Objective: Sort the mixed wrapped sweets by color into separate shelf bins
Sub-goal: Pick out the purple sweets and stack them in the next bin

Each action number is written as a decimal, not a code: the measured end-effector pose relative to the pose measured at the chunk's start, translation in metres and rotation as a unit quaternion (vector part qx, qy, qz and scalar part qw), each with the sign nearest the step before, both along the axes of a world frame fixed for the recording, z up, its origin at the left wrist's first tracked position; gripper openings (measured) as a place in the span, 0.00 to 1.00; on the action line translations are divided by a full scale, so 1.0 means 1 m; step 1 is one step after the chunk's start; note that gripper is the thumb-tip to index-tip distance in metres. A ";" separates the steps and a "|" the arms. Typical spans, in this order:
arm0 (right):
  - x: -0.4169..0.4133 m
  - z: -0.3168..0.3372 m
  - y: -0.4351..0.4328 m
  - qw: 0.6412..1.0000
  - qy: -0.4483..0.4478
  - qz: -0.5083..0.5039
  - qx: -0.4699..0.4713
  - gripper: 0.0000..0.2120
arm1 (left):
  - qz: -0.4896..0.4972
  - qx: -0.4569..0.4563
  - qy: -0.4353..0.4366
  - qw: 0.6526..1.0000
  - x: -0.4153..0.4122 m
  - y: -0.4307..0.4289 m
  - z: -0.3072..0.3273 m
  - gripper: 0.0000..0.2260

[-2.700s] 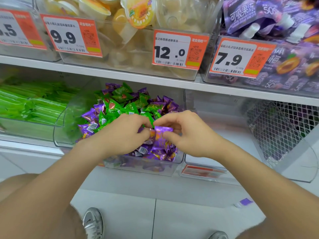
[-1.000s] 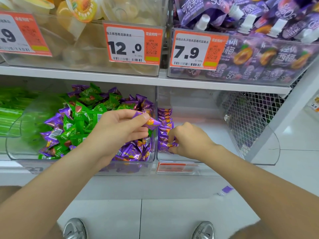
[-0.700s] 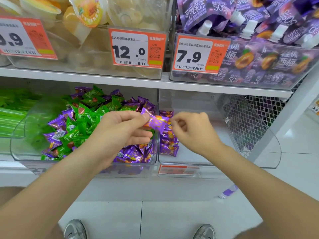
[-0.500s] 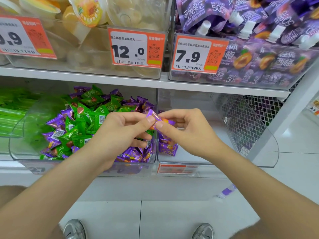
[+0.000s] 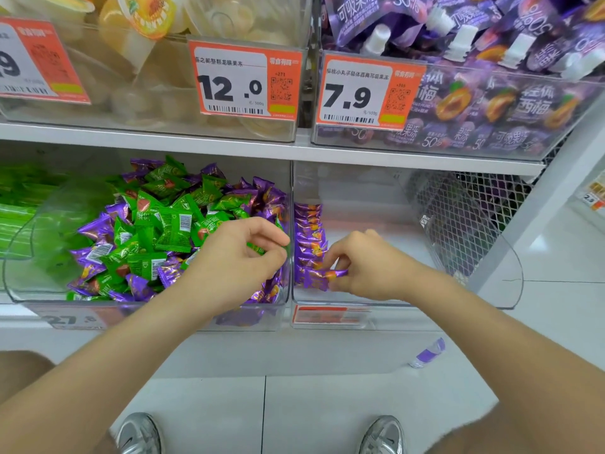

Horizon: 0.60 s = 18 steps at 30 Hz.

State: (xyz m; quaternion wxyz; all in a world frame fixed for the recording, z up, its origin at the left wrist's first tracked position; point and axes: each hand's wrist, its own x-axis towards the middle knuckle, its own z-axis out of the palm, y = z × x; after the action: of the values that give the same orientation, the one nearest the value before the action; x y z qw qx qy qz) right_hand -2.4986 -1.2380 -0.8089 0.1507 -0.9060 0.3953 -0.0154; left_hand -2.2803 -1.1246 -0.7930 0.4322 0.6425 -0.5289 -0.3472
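A clear bin [image 5: 203,317] on the lower shelf holds a mixed heap of green sweets [image 5: 170,227] and purple sweets [image 5: 98,229]. To its right, a second clear bin [image 5: 386,303] holds a neat row of purple sweets [image 5: 309,239] along its left wall. My right hand [image 5: 366,267] is inside that bin and pinches a purple sweet [image 5: 322,275] at the near end of the row. My left hand [image 5: 239,260] hovers over the right side of the mixed heap, fingers curled with thumb near forefinger; nothing shows between them.
Green stick packs [image 5: 16,208] fill the bin at far left. The upper shelf carries bins of jelly cups [image 5: 229,21] and purple pouches [image 5: 491,44] with orange price tags. A purple wrapper [image 5: 427,353] lies on the ledge below. Wire mesh [image 5: 474,208] closes the right end.
The purple sweet passed from my left hand to my right. My right hand then carried it down into the right bin beside the row. My left hand moved back over the mixed heap.
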 end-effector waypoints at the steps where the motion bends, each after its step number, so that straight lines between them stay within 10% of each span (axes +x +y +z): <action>1: 0.002 -0.006 0.000 1.000 0.010 0.008 -0.004 0.10 | 0.002 -0.001 0.000 1.000 -0.001 -0.001 0.000 0.06; 18: 0.016 -0.010 -0.004 0.996 0.031 0.059 -0.064 0.11 | -0.003 0.005 -0.047 0.999 -0.002 -0.001 0.000 0.06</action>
State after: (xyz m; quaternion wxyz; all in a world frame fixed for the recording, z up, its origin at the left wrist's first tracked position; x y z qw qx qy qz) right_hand -2.4831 -1.2415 -0.8194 0.0808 -0.9356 0.3438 -0.0040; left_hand -2.2821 -1.1253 -0.7928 0.4030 0.6585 -0.5489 -0.3205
